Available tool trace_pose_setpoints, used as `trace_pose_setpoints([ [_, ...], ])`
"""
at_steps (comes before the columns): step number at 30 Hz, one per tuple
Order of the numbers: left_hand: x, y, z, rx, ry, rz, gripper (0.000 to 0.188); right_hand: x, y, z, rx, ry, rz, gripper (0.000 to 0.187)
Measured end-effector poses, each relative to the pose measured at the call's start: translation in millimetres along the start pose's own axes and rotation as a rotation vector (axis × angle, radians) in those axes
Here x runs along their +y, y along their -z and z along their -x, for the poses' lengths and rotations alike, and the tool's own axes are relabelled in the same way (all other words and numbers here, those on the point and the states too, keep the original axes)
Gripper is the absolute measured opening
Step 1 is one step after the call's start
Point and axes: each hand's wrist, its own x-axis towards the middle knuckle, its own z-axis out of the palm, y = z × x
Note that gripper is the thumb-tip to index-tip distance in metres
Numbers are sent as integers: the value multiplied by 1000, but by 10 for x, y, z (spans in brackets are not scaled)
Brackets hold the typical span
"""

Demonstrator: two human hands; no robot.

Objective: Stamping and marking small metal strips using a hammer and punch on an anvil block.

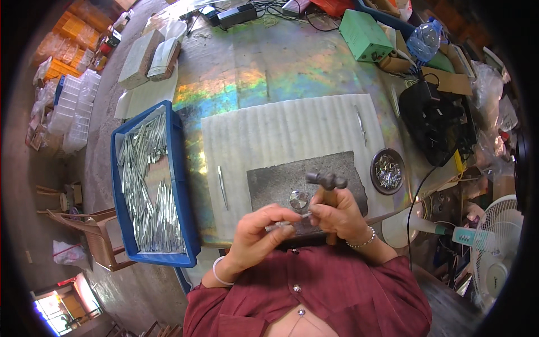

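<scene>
Evidently, left hand and right hand pinched a small metal piece between them, near the dark slab; the right also clasped the hammer. Steady fingertip alignment seemed advisable.

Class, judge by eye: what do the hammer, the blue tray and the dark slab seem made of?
Hammer: dull, dark metal head, likely steel; tan handle suggests wood. Blue tray: probably plastic, smooth, evenly coloured. Dark slab: stone or metal; matte, mottled grey fits either.
</scene>
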Motion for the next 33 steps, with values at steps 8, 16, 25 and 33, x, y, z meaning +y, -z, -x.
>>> trace_pose_setpoints([
  [8,77,132,97,372,-60,-318,12,-275,681,220,742,459,811,12],
  [16,-180,90,36,356,-53,-562,13,-473,1296,355,935,282,1393,22],
  [25,-394,52,2,304,-24,-629,14,-413,1451,247,913,145,1570,17],
  [33,-422,115,36,335,-84,-703,14,-470,1406,255,956,150,1413,17],
])
